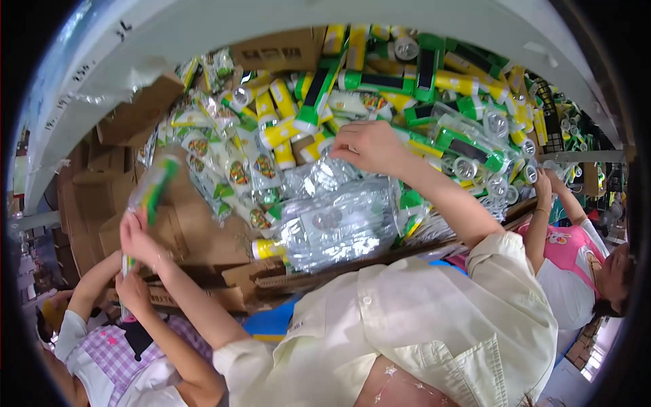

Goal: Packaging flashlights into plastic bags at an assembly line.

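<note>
Raised at the left, my left hand (140, 242) grips the lower end of a bagged flashlight (154, 190), green and yellow and smeared by motion. Over the middle of the table my right hand (371, 145) bends down, its fingers pinched at the top of some crinkled clear plastic bags (319, 178). Just below lies a thick stack of flat clear bags (339, 227). Loose yellow-and-green flashlights (315, 95) with dark panels are heaped beyond my right hand. Several flashlights in printed clear bags (237, 169) lie between my two hands.
Cardboard (196, 224) covers the left side, with a box (278, 51) at the back. A pale curved frame (325, 12) arches overhead. One co-worker's hand (133, 288) is close below my left hand; another's hand (542, 186) reaches in at the right. A lone flashlight (268, 249) lies near the front edge.
</note>
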`<state>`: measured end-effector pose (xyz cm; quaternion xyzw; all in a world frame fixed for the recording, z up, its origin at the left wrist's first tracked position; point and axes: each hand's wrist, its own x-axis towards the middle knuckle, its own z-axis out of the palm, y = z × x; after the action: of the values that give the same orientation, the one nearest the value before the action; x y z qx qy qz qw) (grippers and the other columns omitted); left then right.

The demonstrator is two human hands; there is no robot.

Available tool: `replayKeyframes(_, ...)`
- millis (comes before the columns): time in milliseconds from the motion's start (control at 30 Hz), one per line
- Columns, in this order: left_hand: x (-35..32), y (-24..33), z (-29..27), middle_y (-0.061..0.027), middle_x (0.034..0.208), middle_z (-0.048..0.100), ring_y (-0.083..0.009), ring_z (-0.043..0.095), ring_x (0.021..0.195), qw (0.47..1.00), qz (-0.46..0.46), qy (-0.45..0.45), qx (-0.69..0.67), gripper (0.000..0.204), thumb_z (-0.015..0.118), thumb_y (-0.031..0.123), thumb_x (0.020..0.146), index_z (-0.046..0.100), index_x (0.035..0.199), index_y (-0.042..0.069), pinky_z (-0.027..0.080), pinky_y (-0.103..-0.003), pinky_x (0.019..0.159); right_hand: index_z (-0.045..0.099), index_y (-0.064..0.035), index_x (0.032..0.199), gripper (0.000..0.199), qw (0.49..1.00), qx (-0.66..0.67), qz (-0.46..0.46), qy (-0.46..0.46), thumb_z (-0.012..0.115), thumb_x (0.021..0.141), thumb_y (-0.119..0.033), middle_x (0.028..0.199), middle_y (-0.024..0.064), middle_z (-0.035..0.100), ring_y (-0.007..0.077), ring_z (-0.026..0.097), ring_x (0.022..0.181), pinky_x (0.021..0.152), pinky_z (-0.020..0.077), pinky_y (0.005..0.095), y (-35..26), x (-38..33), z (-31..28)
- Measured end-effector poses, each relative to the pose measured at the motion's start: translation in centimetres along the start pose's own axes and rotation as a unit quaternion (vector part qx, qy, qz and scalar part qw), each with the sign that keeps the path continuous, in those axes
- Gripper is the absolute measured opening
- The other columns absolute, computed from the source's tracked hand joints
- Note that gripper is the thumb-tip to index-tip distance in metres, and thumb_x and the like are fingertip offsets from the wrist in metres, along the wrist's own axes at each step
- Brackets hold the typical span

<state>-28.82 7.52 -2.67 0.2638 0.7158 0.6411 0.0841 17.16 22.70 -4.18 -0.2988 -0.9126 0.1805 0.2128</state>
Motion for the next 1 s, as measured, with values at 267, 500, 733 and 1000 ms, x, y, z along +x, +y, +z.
replayKeyframes(267,4.2,-9.1,0.2,-0.0143,0.099,0.066,-0.0216,0.065,0.087,0.959,0.018,-0.009,0.284,0.026,0.056,0.016,0.09,0.061,0.105,-0.005,0.052,-0.031,0.078,0.065,-0.0135,0.084,0.02,0.998,-0.024,0.042,-0.042,0.072,0.071,-0.027,0.087,0.0014,0.059,0.0206,0.058,0.084,0.066,0.0495,0.0325,-4.5,-5.7,5.2)
replayKeyframes(500,-17.1,2.2,12.2,-0.0114,0.096,0.064,-0.0253,0.062,0.085,0.851,0.207,-0.449,0.18,0.024,0.07,0.005,0.074,0.066,0.098,0.006,0.05,-0.034,0.074,0.065,-0.0128,0.076,0.011,0.994,0.024,0.105,0.015,0.071,0.07,-0.02,0.08,-0.0002,0.059,0.0193,0.058,0.079,0.064,0.049,0.0317,-5.0,-6.6,5.9)
replayKeyframes(733,-24.9,3.6,13.9,-0.0071,0.08,0.064,-0.0252,0.059,0.074,0.791,0.303,-0.503,0.172,0.019,0.073,0.015,0.071,0.069,0.087,0.006,0.048,-0.034,0.065,0.065,-0.0126,0.073,0.009,0.991,0.059,0.06,0.102,0.072,0.068,-0.015,0.073,-0.0013,0.061,0.0202,0.059,0.069,0.061,0.0488,0.0311,-6.2,-7.6,5.1)
replayKeyframes(1000,-24.4,6.8,11.6,-0.0107,0.072,0.062,-0.0285,0.059,0.068,0.811,0.145,-0.549,0.139,0.01,0.068,0.013,0.074,0.069,0.077,0.004,0.047,-0.035,0.064,0.067,-0.0148,0.075,0.01,0.985,0.122,-0.001,0.121,0.073,0.068,-0.013,0.073,-0.0002,0.06,0.0207,0.058,0.069,0.06,0.0487,0.0314,-7.6,-8.2,2.0)
